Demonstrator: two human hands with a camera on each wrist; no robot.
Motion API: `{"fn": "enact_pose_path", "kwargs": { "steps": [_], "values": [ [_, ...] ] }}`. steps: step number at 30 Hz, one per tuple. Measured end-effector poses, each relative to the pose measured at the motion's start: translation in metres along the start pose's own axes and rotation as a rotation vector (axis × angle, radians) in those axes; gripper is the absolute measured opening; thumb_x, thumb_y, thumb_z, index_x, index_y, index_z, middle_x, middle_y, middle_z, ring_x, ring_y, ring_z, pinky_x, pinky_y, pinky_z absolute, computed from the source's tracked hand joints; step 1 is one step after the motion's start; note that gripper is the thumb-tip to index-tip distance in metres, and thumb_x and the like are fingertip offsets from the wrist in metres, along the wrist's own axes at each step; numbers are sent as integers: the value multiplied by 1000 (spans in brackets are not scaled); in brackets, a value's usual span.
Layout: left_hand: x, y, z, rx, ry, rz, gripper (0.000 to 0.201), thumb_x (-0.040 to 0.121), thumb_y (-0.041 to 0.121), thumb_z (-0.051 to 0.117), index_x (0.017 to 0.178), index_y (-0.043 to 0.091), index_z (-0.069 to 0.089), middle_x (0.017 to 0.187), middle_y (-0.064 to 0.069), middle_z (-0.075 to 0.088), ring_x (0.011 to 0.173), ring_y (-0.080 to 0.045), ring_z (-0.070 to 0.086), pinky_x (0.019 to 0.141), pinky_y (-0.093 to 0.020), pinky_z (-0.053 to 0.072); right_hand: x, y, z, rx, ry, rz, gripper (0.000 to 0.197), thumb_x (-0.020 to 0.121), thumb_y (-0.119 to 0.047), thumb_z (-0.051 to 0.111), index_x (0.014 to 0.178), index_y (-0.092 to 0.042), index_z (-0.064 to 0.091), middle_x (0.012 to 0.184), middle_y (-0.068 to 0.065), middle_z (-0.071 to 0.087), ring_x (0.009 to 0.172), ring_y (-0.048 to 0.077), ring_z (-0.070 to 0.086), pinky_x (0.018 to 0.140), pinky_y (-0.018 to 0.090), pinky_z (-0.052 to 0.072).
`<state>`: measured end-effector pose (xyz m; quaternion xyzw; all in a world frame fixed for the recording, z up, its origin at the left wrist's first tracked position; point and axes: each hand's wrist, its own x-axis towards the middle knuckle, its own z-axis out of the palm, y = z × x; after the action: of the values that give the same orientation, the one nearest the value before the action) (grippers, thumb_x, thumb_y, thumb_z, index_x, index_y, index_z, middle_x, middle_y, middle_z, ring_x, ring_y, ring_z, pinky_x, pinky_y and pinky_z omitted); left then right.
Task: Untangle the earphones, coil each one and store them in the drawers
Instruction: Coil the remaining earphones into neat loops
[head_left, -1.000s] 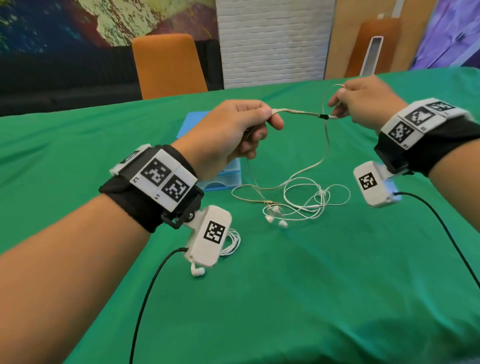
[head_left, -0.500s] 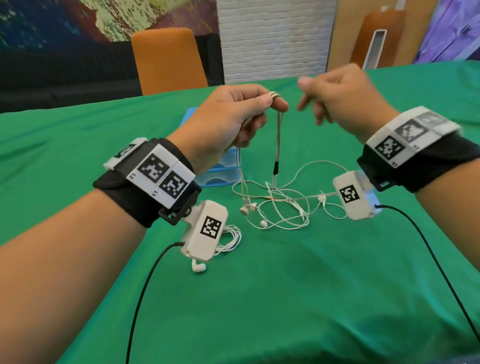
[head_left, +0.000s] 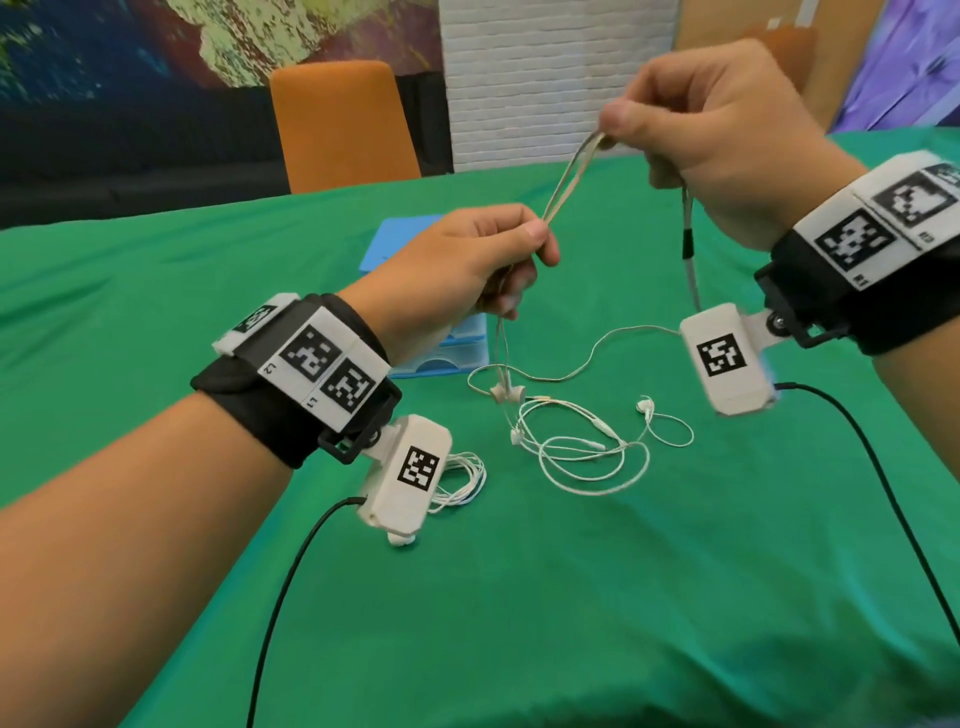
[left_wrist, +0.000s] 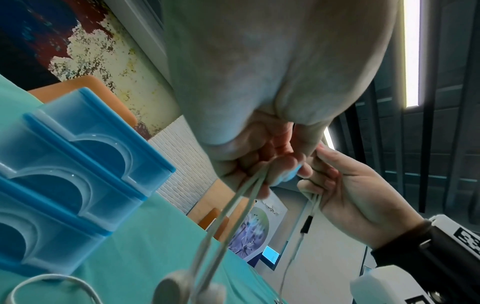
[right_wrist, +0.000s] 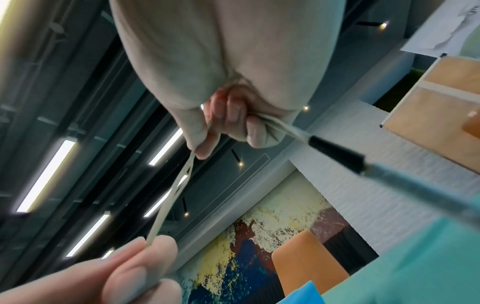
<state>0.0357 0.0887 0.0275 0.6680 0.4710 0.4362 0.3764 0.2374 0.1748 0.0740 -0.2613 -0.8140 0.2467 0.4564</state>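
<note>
Left hand (head_left: 457, 270) and right hand (head_left: 711, 135) each pinch the beige thin-corded earphone cable (head_left: 566, 176), doubled strand taut between them above the green-clothed table (head_left: 571, 597). Its earbuds hang near the tangled white earphones (head_left: 587, 447); blue plastic drawers (head_left: 395, 249) behind the left hand.

Your left hand (head_left: 457, 270) covers most of the blue drawer unit (head_left: 395, 244), and its wrist camera (head_left: 408, 475) hides half the coiled white earphones (head_left: 465, 480). The beige cable (right_wrist: 415, 185) blurs in your right wrist view.
</note>
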Motion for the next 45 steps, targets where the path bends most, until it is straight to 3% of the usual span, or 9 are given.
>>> {"fn": "enact_pose_path", "kwargs": {
  "steps": [2,9,14,18,21,25,31,40,45],
  "values": [
    [-1,1,3,-20,-54,-23,28,108,21,41,86,13,57,63,1,44,53,-13,39,62,-25,43,1,-3,-3,-63,65,-62,27,99,-32,60,97,-6,67,68,-1,52,58,22,43,54,30,38],
    [-7,4,7,-113,-94,-15,27,108,20,38,89,11,55,67,-2,46,55,-15,42,67,-29,50,4,-3,-7,-29,134,-111,19,101,-32,55,85,-23,61,69,1,50,55,9,42,56,23,39],
    [-7,4,4,-246,-22,65,26,109,23,38,94,16,59,75,-2,54,67,-14,52,79,-34,46,1,11,-1,20,62,12,24,100,-29,57,79,-18,63,64,11,47,49,13,38,49,30,32],
    [-7,2,4,132,45,87,24,108,27,44,102,25,67,90,7,62,85,-6,55,82,-29,41,-3,18,6,33,2,69,27,101,-25,56,85,-5,64,62,7,40,49,14,34,50,30,28],
    [-7,2,6,196,106,125,25,107,24,46,109,21,71,80,21,58,75,3,49,72,-17,39,-7,19,11,133,-34,144,39,105,-27,47,97,7,64,62,8,37,52,16,32,50,29,28],
    [-2,-1,1,138,171,158,25,106,24,48,107,21,72,79,15,56,69,-3,46,63,-18,38,-15,29,22,294,-248,388,47,103,-39,43,99,0,68,64,9,45,50,20,35,48,29,24],
    [-1,-4,-3,70,167,167,25,106,25,47,107,18,71,89,-1,58,76,-14,55,65,-23,43,-38,43,41,77,-664,450,25,91,-15,68,112,0,68,70,4,56,47,11,41,47,22,29],
    [-6,-1,-6,142,185,141,26,102,23,50,90,18,72,80,3,65,78,-9,54,66,-21,39,-40,36,46,122,-659,428,3,90,1,63,88,0,64,52,3,46,46,14,36,48,24,26],
    [-10,-2,-14,-171,129,-25,31,98,31,52,80,10,64,59,2,45,58,-16,48,59,-24,41,-27,28,32,100,-454,326,6,88,3,66,84,0,63,62,10,47,50,15,43,49,24,35]
  ]
}}
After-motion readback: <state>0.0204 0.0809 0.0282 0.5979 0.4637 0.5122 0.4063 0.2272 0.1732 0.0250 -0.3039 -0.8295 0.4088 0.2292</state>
